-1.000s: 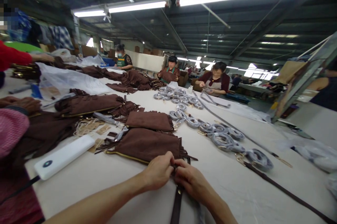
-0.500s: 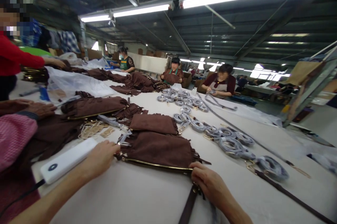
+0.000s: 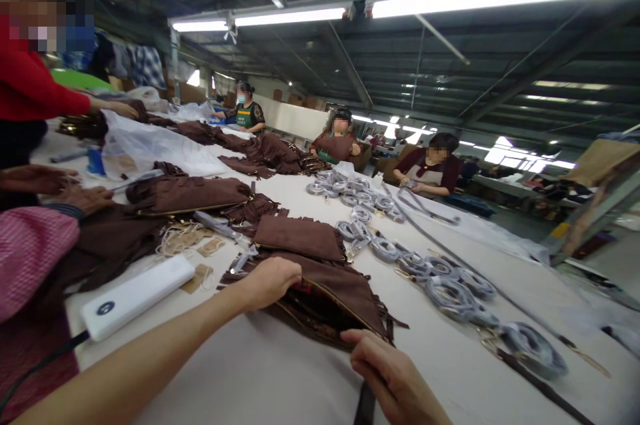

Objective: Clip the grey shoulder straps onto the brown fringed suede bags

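A brown fringed bag [image 3: 345, 285] lies on the table in front of me, its gold zipper undone and the mouth gaping to show a dark inside. My left hand [image 3: 273, 282] is closed on the zippered edge at the left, fingers pinched together. At the right end of the mouth, my right hand [image 3: 387, 368] has curled fingers on the near edge of the bag. Beneath that hand a dark brown strap [image 3: 366, 405] runs toward me. Just behind lies a smaller brown pouch [image 3: 300, 238], touching the bag.
Coiled straps in clear wrap [image 3: 445, 295] spread over the right side of the white table [image 3: 280, 372]. A white power bank [image 3: 137, 295] with a black cable lies left, near cord tags [image 3: 187, 238]. A co-worker's pink checked sleeve [image 3: 35, 258] is close by; more brown bags [image 3: 200, 195] lie beyond.
The bag's zipper, closed along its edge before, is now undone and the mouth spread. My left hand has moved right along the edge; the view has shifted slightly.
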Motion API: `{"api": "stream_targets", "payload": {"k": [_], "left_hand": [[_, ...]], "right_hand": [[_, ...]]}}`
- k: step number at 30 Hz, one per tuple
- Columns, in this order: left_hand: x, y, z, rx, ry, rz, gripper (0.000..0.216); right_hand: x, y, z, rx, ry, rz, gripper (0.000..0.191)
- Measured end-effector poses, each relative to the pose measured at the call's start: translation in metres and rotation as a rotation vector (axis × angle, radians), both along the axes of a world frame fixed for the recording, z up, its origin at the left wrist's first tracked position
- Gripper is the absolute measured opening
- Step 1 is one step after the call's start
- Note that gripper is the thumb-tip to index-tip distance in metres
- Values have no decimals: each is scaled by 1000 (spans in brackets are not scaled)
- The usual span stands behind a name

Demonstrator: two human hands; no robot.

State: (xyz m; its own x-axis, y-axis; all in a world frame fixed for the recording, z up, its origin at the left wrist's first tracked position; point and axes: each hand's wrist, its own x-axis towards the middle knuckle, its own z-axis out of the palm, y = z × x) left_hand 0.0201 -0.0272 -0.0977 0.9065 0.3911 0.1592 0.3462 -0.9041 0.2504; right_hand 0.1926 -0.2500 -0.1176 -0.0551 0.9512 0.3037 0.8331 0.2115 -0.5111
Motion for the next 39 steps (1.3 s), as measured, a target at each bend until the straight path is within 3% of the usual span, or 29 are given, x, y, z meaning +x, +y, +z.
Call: {"api": "stream_targets", "payload": {"k": [3,7,14,17,20,22,27,30,34,37,39], "left_hand": [[2,1,10,-20,-59,-17,24],[6,4,3,-183,-149,-19,27],[6,16,-14,-359,-173,12,32],[-2,11,-13,-390,-142,-31,20],[-10,5,-11,-286,-74,-88,14],[-13,6,-13,-246,-75,-53,9],[-14,24,-27,-451,-203,53,21],[-16,32,-31,-479,-197,65,26],[-16,26,-25,-480,-168,63,32],[-14,15,-17,-373,-95,38,30],[-13,11,-13,-291,-39,28,28]], "right_hand": [[-14,14,8,-21,-7,21,18],[-33,45,14,-90,-65,-11,18],[-37,90,-21,-201,-579,-277,23],[-27,92,-28,-95,-558,-347,22],[-20,90,-28,74,-475,-376,20],[-20,89,-27,172,-436,-355,23],[-20,75,-29,358,-463,-170,34],[-10,56,-38,196,-566,-71,30],[11,29,-54,-113,-650,-215,21],[21,14,-57,-169,-560,-354,20],[23,9,-55,-174,-430,-340,20]]}}
